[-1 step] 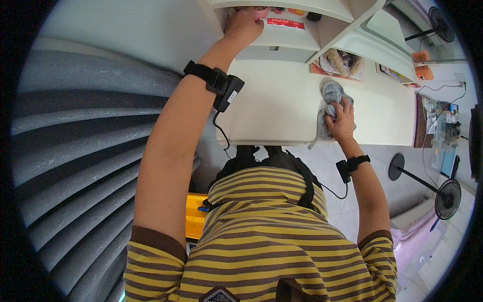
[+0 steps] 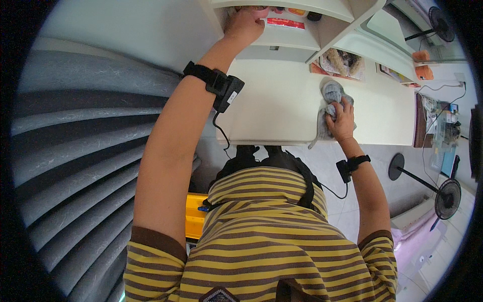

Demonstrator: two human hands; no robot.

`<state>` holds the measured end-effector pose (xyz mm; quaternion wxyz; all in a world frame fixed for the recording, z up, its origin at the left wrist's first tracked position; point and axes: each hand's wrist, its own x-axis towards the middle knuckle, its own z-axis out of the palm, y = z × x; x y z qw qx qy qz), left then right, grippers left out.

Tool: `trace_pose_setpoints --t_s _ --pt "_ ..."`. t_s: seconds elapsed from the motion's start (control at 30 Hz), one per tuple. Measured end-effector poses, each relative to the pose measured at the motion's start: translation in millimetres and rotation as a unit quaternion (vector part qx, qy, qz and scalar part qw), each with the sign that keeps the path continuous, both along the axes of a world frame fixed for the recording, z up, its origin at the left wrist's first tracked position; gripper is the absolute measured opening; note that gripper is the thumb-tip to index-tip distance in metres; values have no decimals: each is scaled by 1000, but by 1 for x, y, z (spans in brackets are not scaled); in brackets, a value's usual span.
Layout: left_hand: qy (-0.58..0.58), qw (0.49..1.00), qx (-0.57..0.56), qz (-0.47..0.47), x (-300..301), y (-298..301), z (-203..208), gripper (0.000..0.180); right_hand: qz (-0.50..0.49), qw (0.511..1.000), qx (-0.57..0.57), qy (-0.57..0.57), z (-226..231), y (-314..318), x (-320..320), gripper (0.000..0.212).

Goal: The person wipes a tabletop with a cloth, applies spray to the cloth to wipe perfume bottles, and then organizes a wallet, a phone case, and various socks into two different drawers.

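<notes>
My left hand [image 2: 244, 26] reaches into the shelf compartment at the top. Its fingers are closed around the edge of a pink, rounded, bowl-like thing [image 2: 260, 13], mostly hidden by the hand and the shelf above. Beside it on the same shelf lies a flat red packet [image 2: 286, 23]. On the white desktop, right of the middle, my right hand [image 2: 342, 122] has its fingers bent over a crumpled grey cloth [image 2: 332, 92] and grips a bunched part of it. One end of the cloth trails toward the desk's near edge.
The white desk [image 2: 271, 100] carries a shelf unit [image 2: 322, 35] at its back. Books topped with a furry beige item [image 2: 344, 61] lie right of the compartment. Grey curtain folds [image 2: 85, 121] hang at left. A yellow container [image 2: 194, 216] stands below; a black fan [image 2: 447, 199] is at right.
</notes>
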<state>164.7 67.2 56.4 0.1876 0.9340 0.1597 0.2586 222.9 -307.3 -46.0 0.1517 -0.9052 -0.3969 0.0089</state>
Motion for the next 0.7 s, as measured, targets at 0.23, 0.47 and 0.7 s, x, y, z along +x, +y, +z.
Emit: trace_pose_setpoints --t_s 0.23,0.47,0.7 --pt "-9 983 -181 -12 -23 -27 5 23 31 998 -10 45 9 27 -10 46" --pt "-110 979 -146 -89 -71 -65 89 11 145 964 16 222 59 102 -30 40" --pt "-241 968 -56 -43 -69 -45 161 23 174 909 229 300 206 114 -18 36"
